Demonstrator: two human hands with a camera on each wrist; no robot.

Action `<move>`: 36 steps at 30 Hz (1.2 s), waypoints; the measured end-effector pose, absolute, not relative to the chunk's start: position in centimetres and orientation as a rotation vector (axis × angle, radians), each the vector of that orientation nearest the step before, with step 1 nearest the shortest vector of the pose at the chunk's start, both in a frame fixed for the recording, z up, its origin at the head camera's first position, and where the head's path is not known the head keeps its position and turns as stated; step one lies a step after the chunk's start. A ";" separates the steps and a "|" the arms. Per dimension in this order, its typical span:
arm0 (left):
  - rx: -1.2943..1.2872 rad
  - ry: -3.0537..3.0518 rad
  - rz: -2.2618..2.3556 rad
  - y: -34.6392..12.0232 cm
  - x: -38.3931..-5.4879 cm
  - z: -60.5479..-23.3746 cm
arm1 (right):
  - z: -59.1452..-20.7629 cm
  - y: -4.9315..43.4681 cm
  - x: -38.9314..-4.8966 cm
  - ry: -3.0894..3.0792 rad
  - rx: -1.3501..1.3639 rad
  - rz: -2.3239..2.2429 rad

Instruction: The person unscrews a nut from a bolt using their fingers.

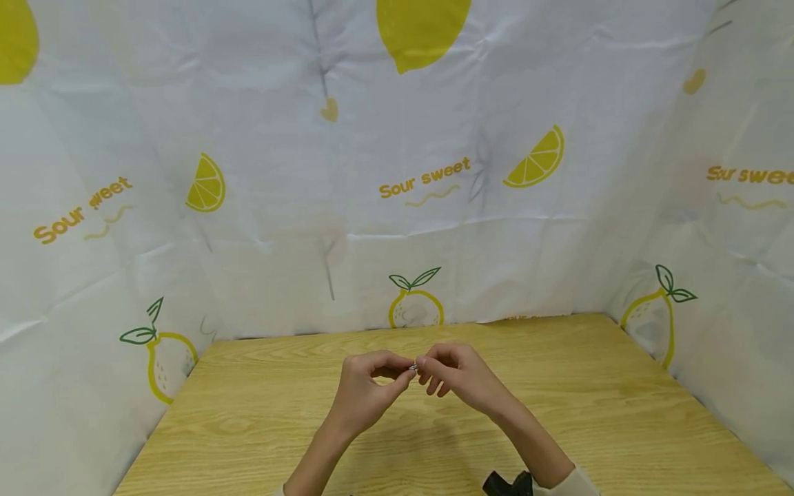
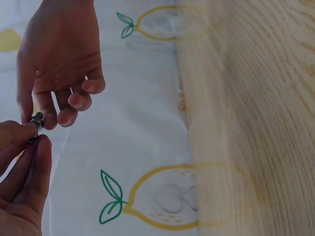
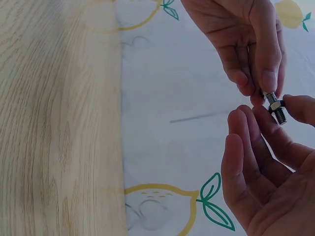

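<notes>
A small metal bolt (image 3: pixel 281 117) with a hex nut (image 3: pixel 276 105) around its threaded shank is held up between the two hands, over the table. My left hand (image 1: pixel 366 393) pinches one end of the bolt between thumb and fingertips. From the other side, my right hand (image 1: pixel 465 382) has its thumb and index finger at the nut, pinching it, while its other fingers are loosely bent. In the right wrist view the threaded tip sticks out past the nut. The left fingers cover the bolt's other end.
Beneath the hands is a wood-grain table (image 1: pixel 248 413). A white cloth (image 1: pixel 279 207) printed with lemons hangs behind it and along both sides. A black strap-like piece (image 1: pixel 509 484) sits by the right sleeve (image 1: pixel 571 483).
</notes>
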State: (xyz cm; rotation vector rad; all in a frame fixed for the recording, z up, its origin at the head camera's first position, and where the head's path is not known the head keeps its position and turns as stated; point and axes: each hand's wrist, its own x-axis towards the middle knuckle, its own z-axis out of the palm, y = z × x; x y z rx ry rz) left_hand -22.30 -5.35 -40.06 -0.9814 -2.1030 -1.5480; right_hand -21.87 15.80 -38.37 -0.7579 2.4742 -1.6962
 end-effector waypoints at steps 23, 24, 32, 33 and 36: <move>-1.004 -2.075 -1.533 -5.3 -22.4 -40.1 | -38.3 15.9 -21.6 2.450 -0.788 -1.779; -1.002 -2.077 -1.533 -5.3 -22.4 -40.1 | -38.2 15.9 -21.6 2.455 -0.770 -1.768; -0.990 -2.083 -1.528 -5.2 -22.3 -40.1 | -38.2 15.9 -21.8 2.482 -0.774 -1.706; -0.992 -2.082 -1.527 -5.2 -22.3 -40.1 | -38.2 16.0 -21.8 2.479 -0.782 -1.712; -1.000 -2.080 -1.530 -5.2 -22.4 -40.1 | -38.3 16.0 -21.8 2.466 -0.788 -1.731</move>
